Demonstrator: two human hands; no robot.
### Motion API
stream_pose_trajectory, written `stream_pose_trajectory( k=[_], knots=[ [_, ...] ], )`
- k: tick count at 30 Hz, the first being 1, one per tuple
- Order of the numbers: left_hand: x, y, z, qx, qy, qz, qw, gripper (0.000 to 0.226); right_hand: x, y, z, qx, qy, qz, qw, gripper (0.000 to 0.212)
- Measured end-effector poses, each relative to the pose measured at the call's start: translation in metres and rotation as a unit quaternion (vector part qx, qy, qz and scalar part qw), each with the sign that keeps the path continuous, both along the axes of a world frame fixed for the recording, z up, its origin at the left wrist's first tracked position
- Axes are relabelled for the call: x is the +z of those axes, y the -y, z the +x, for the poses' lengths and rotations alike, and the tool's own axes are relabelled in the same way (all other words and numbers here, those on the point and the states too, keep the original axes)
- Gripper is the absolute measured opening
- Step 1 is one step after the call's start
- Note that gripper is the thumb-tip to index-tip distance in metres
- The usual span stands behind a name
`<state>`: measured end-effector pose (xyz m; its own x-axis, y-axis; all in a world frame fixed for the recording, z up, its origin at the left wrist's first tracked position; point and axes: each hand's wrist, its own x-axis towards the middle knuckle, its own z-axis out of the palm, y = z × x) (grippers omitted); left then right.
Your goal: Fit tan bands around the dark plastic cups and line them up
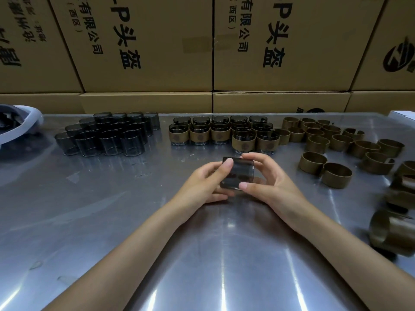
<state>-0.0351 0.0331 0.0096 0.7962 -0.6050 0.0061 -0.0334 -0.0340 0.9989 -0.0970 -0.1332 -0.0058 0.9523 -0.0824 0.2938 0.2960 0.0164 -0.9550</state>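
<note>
While both hands are gripping one bare dark cup just above the steel table, left hand and right hand pinching its sides, I'm thinking that slick, thin smoky plastic could slip or flex. Stiff tan bands are waiting to the right, banded cups lining up behind.
</note>
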Motion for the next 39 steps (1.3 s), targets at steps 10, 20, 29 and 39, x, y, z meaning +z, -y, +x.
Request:
stream_pose_trajectory(
  k=[10,20,29,39],
  knots=[
    [-0.007,-0.015,0.008,-0.084,0.012,-0.115,0.990,0.062,0.011,-0.007,0.004,-0.013,-0.140,0.023,0.990,0.069],
    [-0.008,-0.001,-0.002,0.023,0.065,-0.020,0.997,0.077,0.005,-0.008,-0.001,-0.074,-0.041,0.036,0.996,0.050],
    [-0.013,0.005,-0.004,0.094,0.152,-0.019,0.984,0.069,0.002,-0.013,-0.002,-0.173,0.037,-0.315,0.932,0.056],
    [-0.013,0.007,-0.005,0.038,0.181,0.054,0.981,0.074,0.002,0.001,0.003,-0.103,-0.084,-0.322,0.937,0.068]
  ],
)
